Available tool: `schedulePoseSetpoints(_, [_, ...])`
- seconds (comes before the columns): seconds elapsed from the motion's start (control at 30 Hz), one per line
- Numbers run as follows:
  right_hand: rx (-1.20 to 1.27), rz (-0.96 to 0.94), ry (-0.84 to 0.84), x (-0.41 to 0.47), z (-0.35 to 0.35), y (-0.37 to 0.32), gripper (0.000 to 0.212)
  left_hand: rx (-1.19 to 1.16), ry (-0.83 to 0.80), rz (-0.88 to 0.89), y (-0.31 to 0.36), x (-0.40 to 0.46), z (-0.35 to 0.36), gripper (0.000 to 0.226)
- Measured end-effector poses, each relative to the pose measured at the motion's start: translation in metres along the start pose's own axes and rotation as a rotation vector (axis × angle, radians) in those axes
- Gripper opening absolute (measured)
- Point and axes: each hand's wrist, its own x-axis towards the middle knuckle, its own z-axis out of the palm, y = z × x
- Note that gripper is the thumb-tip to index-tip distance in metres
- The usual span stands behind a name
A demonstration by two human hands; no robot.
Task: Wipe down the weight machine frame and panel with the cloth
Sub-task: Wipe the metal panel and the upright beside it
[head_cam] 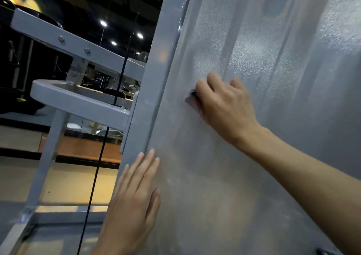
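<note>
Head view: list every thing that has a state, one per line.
Right hand: fingers curled, pressing cloth to panel.
Small pinkish cloth: bunched under right hand, mostly hidden.
Left hand: flat, fingers straight, resting on panel.
Frosted grey translucent panel: upright.
Grey painted metal frame post: upright, untouched.

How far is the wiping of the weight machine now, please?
Done: cannot be judged; the panel shows no clear clean or dirty areas. In hand: the right hand presses the cloth on the panel near the frame, while the left hand rests flat lower down. Left: probably the frame bars.
</note>
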Motion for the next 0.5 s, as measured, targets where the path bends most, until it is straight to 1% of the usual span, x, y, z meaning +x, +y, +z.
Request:
schedulePoseSetpoints(0.07, [0.061,-0.064,-0.034,-0.016,-0.001,-0.021,0.026,-0.006,0.01,0.006,-0.002,0.0,0.0,0.064])
schedulePoseSetpoints(0.17, [0.217,-0.331,-0.141,-0.06,-0.01,-0.065,0.019,0.002,0.013,0.017,-0.004,-0.001,0.0,0.064])
schedulePoseSetpoints(0.23, [0.255,-0.426,-0.183,-0.069,-0.014,-0.071,0.023,0.005,0.002,0.014,-0.004,-0.001,-0.001,0.066])
schedulePoseSetpoints(0.3, [0.213,-0.382,-0.15,-0.052,-0.009,-0.056,0.026,0.013,-0.003,0.012,-0.005,-0.001,-0.004,0.066])
schedulePoseSetpoints(0.37, [0.118,-0.216,-0.075,-0.022,-0.001,-0.033,0.028,0.014,-0.004,0.008,-0.006,-0.002,-0.006,0.065])
schedulePoseSetpoints(0.43, [0.068,-0.057,-0.039,-0.001,0.004,-0.019,0.03,0.023,-0.018,-0.002,-0.009,-0.002,-0.006,0.066])
schedulePoseSetpoints(0.47, [0.066,-0.033,-0.035,0.0,0.006,-0.021,0.03,0.027,-0.023,-0.008,-0.011,-0.002,-0.007,0.066])
schedulePoseSetpoints(0.5, [0.083,-0.048,-0.035,-0.005,0.006,-0.029,0.029,0.027,-0.023,-0.014,-0.012,-0.002,-0.007,0.065])
